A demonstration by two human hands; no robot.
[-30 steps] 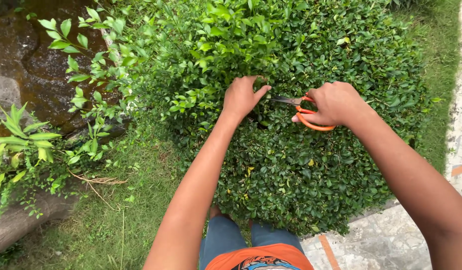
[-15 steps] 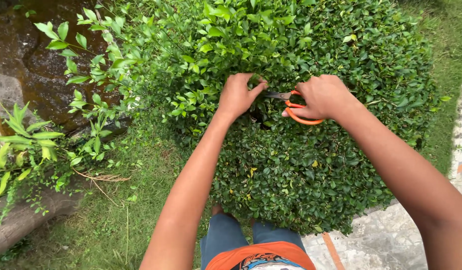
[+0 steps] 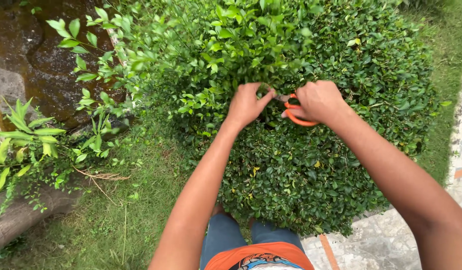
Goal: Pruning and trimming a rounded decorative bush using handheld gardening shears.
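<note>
A dense round green bush (image 3: 311,165) fills the middle of the view. My left hand (image 3: 246,105) presses into its top, fingers closed around leafy twigs. My right hand (image 3: 318,100) grips orange-handled scissors (image 3: 293,116) just to the right of the left hand. The blades point left toward my left thumb and are mostly hidden between the two hands and the leaves.
Taller light-green shoots (image 3: 116,55) stick out at the bush's left. A dark wet rock surface (image 3: 31,60) lies at the upper left. Grass (image 3: 126,210) covers the ground on the left, and a stone pavement (image 3: 391,240) runs along the lower right.
My right hand has brought the scissors closer to my left hand, so the blades are now nearly hidden. The left hand shifted slightly right and down.
</note>
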